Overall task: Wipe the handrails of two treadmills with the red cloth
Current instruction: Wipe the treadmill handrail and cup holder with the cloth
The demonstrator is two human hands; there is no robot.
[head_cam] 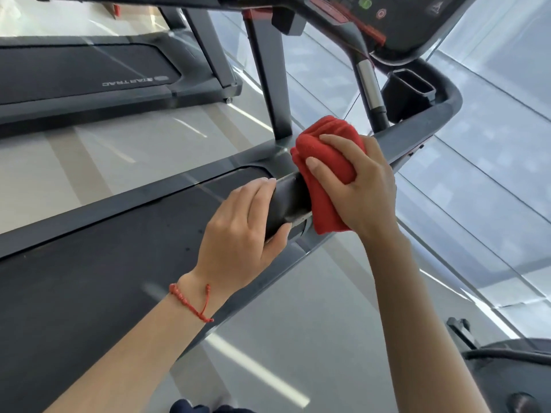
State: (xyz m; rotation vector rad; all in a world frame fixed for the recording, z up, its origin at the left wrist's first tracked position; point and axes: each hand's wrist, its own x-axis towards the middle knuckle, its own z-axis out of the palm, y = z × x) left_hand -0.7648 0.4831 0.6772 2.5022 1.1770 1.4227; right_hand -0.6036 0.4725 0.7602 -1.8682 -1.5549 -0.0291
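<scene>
Under the right hand (362,186), the red cloth (323,174) is folded into a thick pad and draped over the handrail (287,201), so that the rail is covered on its top and near side at once. The cloth is wrapped rather than laid flat, presumably so that one pass cleans most of the bar's round surface. Its loose lower edge hangs just below the rail, beside the heel of the right hand.

The right hand is closed over the cloth and the rail together, fingers curled across the top and pointing left, the wrist bent and the forearm rising from the lower right. Just to the left, the bare dark end of the handrail is gripped by the left hand (238,225), fingers over the top and thumb underneath; nothing else is held in it. This grip is judged to steady the body and the rail while the cloth is worked. A red string bracelet (190,302) is worn on the left wrist.

Beyond the right hand, the rail runs up toward the console (411,22) and a cup holder (413,86). Below the left hand lies the belt (89,293) of this treadmill, and far beyond it a second treadmill (89,73) stands, well apart across the pale floor (89,162).
</scene>
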